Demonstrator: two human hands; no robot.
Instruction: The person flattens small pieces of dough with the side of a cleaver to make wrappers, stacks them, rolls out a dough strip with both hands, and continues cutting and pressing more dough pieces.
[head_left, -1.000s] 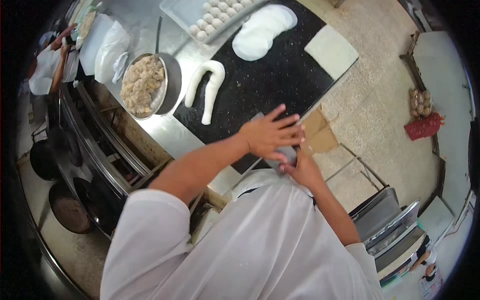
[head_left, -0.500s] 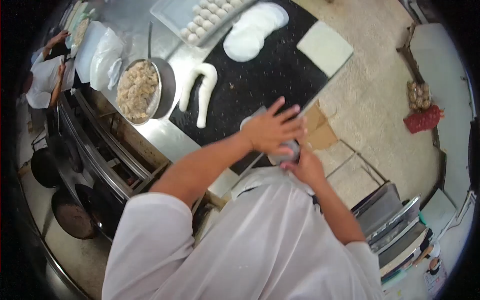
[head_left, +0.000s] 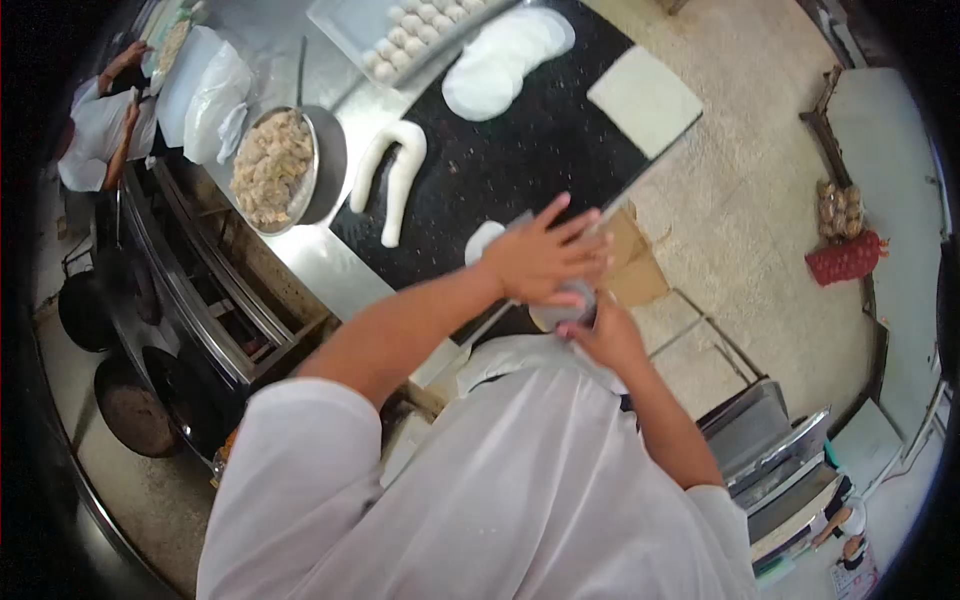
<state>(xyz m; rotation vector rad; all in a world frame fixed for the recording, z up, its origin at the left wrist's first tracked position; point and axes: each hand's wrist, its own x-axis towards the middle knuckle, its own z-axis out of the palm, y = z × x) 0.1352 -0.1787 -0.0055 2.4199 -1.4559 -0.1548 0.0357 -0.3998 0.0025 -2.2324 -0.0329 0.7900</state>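
Over the near edge of the black work surface (head_left: 530,150), my left hand (head_left: 550,260) lies palm down with its fingers spread. Beneath it is a greyish flat tool (head_left: 580,298), mostly hidden, so its kind is unclear. My right hand (head_left: 612,338) is closed on the tool's near side, thumb toward me. Just left of my left hand, a small white dough piece (head_left: 484,240) shows partly. Farther off lie a bent dough rope (head_left: 400,170) and overlapping thin white dough rounds (head_left: 510,60).
A metal bowl of pale filling (head_left: 275,170) with a long handle stands at left. Behind are a tray of dough balls (head_left: 420,40) and a plastic bag (head_left: 222,110). A white square slab (head_left: 646,102) sits at right. Woks (head_left: 135,410) hang lower left; another person (head_left: 105,130) works beyond.
The view has shifted slightly. More of the white dough piece shows beside my left hand. Both hands keep nearly the same pose on the tool.
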